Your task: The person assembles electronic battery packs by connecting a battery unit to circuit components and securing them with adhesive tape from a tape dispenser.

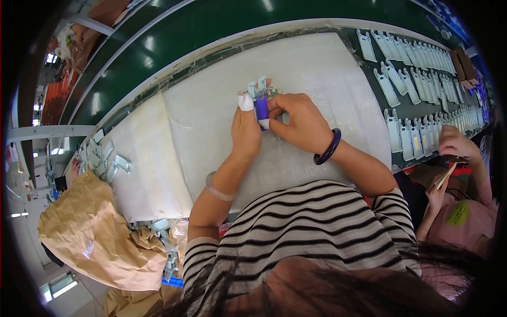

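Over the middle of the white padded sheet, my left hand (246, 127) is closed around a small pale green plastic casing (258, 84). A purple cylindrical battery (262, 108) sits in or against that casing, lengthwise between my hands. Beside its upper end shows a bit of green circuit board (273, 92). My right hand (302, 119) is closed too, thumb and fingers pressed on the battery's right side. White wraps cover some fingertips. The lower part of the casing is hidden by my hands.
The white sheet (317, 63) covers the bench. Rows of pale casings (417, 137) stand at the right, where a co-worker's hands (455, 143) hold something thin. Loose casings (100, 153) lie at the left, by a brown paper bag (100, 227). A green surface (222, 26) runs along the back.
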Motion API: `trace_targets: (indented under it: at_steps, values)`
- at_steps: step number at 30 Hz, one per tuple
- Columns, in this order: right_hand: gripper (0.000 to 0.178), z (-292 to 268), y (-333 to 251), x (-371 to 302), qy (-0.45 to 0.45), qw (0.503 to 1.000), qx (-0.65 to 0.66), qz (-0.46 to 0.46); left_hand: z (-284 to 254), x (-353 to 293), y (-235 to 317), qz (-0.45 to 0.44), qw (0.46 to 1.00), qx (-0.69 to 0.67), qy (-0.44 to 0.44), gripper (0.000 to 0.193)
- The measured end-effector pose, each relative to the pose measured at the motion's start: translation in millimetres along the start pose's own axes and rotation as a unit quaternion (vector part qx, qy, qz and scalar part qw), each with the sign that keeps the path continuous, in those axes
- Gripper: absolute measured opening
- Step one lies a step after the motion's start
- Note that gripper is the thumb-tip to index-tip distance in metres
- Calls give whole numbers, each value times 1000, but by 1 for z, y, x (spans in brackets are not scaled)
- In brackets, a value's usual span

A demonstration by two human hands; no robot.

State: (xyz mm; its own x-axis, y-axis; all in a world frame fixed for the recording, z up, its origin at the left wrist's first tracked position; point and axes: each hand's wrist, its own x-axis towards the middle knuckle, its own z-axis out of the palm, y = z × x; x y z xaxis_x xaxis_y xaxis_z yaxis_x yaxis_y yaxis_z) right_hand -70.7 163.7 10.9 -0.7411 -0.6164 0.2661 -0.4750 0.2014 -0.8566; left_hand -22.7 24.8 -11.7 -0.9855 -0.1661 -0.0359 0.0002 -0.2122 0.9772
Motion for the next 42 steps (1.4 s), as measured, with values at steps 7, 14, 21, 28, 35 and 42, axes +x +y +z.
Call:
trace_targets:
  at_steps: [7, 14, 21, 28, 35, 42]
  values:
    - [15, 2, 2, -1, 7, 1000, 3, 2, 2, 0, -3, 51, 998, 44, 1, 67]
    - [19, -7, -3, -7, 18, 996, -69, -52, -2, 4, 4, -34, 998, -43, -1, 67]
    - [37, -21, 26, -1, 72, 992, -86, -60, -10, 6, 7, -104, 980, -164, -41, 50]
    - [27, -29, 42, 5, -72, 993, 70, 67, -12, 7, 19, -103, 982, -143, -68, 41]
    - [21, -44, 33, 9, -140, 935, 297, 132, -13, 5, 18, -109, 974, -171, -100, 41]
    - [22, -62, 24, 8, -198, 911, 341, 118, -12, 4, 22, -106, 981, -127, -106, 45]
